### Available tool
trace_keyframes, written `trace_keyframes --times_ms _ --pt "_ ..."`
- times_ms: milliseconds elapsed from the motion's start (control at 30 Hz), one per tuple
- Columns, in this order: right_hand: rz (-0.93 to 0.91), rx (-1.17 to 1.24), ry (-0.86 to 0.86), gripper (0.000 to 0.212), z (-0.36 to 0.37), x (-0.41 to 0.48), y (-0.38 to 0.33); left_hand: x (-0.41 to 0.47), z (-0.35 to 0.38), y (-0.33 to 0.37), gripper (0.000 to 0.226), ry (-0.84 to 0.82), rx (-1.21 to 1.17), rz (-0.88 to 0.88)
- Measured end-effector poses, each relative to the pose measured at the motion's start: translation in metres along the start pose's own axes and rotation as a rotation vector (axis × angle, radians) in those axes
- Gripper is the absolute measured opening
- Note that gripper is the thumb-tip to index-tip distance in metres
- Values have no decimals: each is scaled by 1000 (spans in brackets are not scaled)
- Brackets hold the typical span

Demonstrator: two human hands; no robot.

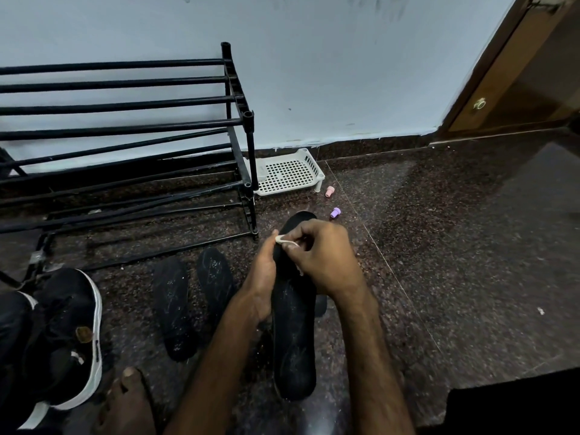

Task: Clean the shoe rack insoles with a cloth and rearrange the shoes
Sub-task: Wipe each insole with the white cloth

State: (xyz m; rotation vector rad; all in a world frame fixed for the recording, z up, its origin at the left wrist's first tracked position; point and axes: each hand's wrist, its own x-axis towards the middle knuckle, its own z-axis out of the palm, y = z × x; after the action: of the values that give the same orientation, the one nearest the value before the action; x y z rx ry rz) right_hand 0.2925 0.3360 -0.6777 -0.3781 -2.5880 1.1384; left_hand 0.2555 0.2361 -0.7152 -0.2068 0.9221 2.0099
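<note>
My left hand (262, 279) grips a long black insole (293, 343) along its left edge and holds it tilted above the floor. My right hand (323, 257) presses a small white cloth (285, 240) against the insole's upper part, fingers closed on it. Two more black insoles (172, 306) (216, 279), flecked with white dust, lie side by side on the floor to the left. A black shoe with a white sole (67, 337) rests at the lower left. The black metal shoe rack (125, 133) stands bare against the wall.
A white perforated plastic tray (290, 173) lies by the wall beside the rack. Two small pink and purple caps (329, 191) (335, 212) sit on the dark granite floor. My bare foot (127, 403) is at the bottom left. A wooden door (514, 76) is at the right.
</note>
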Motion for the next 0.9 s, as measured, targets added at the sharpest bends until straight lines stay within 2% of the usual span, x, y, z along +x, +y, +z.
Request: trace_keyframes --times_ms 133,167,300,333,433,467,533,633,700,800,900 --pt "142 -143 258 7 -5 1 11 0 3 -2 63 -3 37 -52" --pt "150 -146 250 6 -7 1 10 2 2 -4 64 -10 31 -57" --pt "93 -13 -50 6 -6 -3 -1 5 -2 -6 66 -29 6 -21" --pt "100 2 -27 7 -6 -4 -1 3 -2 -5 66 -36 16 -16" --pt "227 -59 245 9 -11 -5 7 3 1 -3 67 -41 39 -15" --pt "255 -85 286 8 -13 -5 10 3 2 -3 67 -37 38 -16" --pt "232 -83 223 5 -12 -2 7 5 2 -5 64 -38 50 -11" --pt "105 -41 110 5 -5 3 -6 8 5 -10 59 -46 42 15" --pt "92 -83 167 8 -6 6 -8 6 6 -11 61 -57 32 7" --pt "173 -167 265 7 -17 4 1 5 3 -7 71 -44 43 -26" --pt "201 -166 57 1 -21 0 2 7 -1 -7 70 -35 53 -26"
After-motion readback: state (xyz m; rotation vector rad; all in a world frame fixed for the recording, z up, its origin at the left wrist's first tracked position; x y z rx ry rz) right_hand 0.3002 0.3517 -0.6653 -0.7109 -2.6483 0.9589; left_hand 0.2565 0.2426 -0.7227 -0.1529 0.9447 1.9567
